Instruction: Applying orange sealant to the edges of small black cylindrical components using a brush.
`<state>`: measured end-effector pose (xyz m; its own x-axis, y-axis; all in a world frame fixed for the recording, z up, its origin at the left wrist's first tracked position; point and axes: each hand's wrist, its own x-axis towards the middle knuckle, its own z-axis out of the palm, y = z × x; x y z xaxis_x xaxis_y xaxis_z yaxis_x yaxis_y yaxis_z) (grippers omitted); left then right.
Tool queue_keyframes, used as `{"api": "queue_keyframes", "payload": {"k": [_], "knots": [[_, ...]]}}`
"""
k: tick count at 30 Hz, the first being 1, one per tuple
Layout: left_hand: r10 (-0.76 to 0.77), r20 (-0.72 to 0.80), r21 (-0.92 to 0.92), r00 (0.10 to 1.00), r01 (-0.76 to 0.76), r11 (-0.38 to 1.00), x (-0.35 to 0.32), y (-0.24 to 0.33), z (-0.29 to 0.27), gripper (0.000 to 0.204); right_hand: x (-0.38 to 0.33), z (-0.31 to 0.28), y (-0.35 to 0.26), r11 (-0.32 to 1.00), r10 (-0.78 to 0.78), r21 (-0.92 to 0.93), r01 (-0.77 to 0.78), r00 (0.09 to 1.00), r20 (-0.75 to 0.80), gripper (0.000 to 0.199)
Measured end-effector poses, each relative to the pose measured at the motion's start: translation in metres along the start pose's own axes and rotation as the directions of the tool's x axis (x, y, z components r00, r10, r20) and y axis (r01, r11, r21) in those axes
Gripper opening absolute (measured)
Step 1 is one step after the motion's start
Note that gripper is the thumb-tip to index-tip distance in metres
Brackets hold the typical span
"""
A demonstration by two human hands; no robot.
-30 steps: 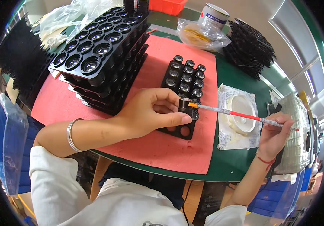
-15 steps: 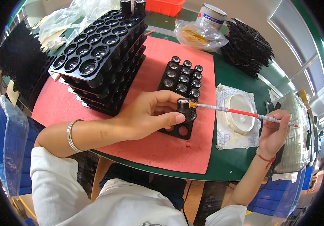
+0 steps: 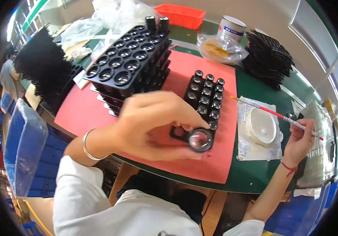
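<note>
My left hand [image 3: 145, 126] pinches a black lens barrel [image 3: 200, 140] between thumb and fingers, its round glass face turned up. It is over the near end of a small black tray [image 3: 180, 134], which holds several upright barrels with shiny glass tops. Beside my fingers, a hole in that tray shows the pink mat through it. Out to the right, my right hand [image 3: 299, 144] grips a thin paintbrush [image 3: 269, 111] with a red and white handle. Its tan tip points left, above the far edge of the paper under a round white dish [image 3: 266, 135].
A stack of black trays [image 3: 110, 83] filled with lenses stands left on the pink mat [image 3: 220, 165]. Dark tray piles [image 3: 39, 59] rise at far left and back right. A can [image 3: 231, 29], a plastic bag [image 3: 220, 49] and a red bin [image 3: 180, 16] stand behind.
The brush has left the barrel and moved right with my right hand. My left hand has brought the barrel nearer and tipped its glass face up. The whole view has shifted slightly.
</note>
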<state>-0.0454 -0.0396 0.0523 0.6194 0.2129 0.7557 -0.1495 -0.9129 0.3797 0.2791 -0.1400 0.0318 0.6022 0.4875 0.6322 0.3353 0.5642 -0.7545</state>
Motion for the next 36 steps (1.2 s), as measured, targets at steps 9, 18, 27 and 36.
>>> {"api": "queue_keyframes", "payload": {"k": [9,18,27,36], "knots": [[-0.303,-0.511,0.286,0.804,0.491,0.823,0.029,-0.046,-0.107,0.027,0.001,-0.009,0.002,0.999,0.009,0.051,-0.005,0.997,-0.08,0.025],[-0.569,-0.174,0.186,0.803,0.595,0.782,0.02,-0.142,-0.129,0.027,0.008,-0.018,0.009,0.995,-0.026,0.094,0.028,1.0,-0.016,0.023],[-0.64,-0.187,0.198,0.745,0.667,0.719,0.025,-0.108,-0.123,0.033,0.004,-0.006,-0.002,1.0,-0.018,0.016,0.019,0.997,-0.07,0.025],[0.156,-0.393,0.748,0.906,0.216,0.628,0.027,0.018,-0.06,0.017,-0.001,0.005,-0.006,0.969,-0.076,-0.243,0.049,0.992,-0.101,0.03]]}}
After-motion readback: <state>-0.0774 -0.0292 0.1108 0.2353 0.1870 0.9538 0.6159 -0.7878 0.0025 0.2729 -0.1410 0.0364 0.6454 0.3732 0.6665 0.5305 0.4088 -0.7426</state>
